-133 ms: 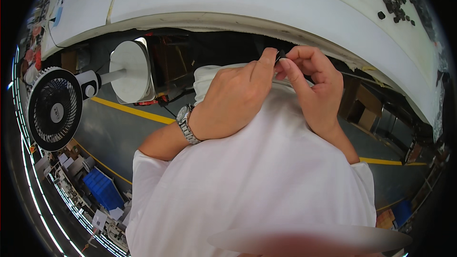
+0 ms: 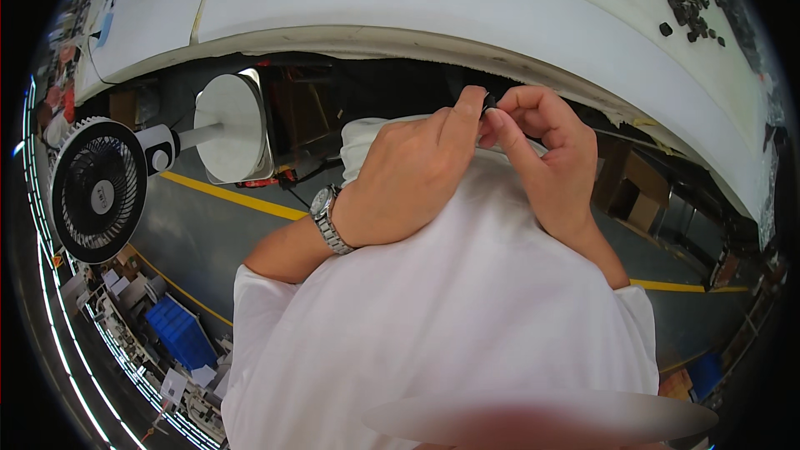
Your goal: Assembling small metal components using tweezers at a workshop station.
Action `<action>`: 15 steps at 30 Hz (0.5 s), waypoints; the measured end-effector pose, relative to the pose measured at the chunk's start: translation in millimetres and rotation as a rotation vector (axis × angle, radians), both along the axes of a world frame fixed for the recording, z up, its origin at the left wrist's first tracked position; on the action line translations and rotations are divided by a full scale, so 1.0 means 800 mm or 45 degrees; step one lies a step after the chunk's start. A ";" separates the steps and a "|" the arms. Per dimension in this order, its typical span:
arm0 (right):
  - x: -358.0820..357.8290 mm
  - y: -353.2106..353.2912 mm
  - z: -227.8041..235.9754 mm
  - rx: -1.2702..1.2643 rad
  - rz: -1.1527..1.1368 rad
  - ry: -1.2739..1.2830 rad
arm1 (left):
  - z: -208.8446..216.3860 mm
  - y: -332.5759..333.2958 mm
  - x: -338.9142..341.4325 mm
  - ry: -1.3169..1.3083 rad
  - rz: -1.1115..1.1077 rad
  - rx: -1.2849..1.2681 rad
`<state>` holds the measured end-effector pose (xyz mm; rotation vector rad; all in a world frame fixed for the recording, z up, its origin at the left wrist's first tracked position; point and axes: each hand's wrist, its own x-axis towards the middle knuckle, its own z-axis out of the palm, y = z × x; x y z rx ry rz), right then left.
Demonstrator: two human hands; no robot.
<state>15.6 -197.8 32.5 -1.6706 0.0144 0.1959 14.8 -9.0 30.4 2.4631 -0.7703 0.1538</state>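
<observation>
Both of my hands meet in front of my chest, just below the table's near edge. A small black piece (image 2: 489, 102) sits between their fingertips; most of it is hidden, so its kind is unclear. My left hand (image 2: 417, 162), with a metal watch (image 2: 323, 210) on the wrist, pinches it from the left, back of the hand upward. From the right, the thumb and curled fingers of my right hand (image 2: 550, 146) close on the same piece. Several small dark pieces (image 2: 685, 8) lie scattered on the table at the far right.
The white table (image 2: 375, 0) curves across the top. A black-and-white fan (image 2: 98, 192) stands at the left near a round white stand (image 2: 231, 129). Under the table at the right is an open cardboard box (image 2: 637, 187). A blue crate (image 2: 179, 329) is at the lower left.
The black piece and my fingertips have shifted very slightly. The whole view has moved a little; both hands keep their grip.
</observation>
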 end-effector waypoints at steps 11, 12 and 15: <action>-0.005 0.001 -0.001 -0.156 0.002 -0.186 | -0.001 0.002 -0.003 -0.041 -0.019 -0.037; -0.006 0.002 -0.001 -0.154 0.001 -0.181 | 0.000 0.003 -0.004 -0.003 -0.022 -0.007; -0.006 0.001 0.001 -0.164 0.022 -0.180 | 0.005 0.006 -0.004 0.043 -0.038 0.028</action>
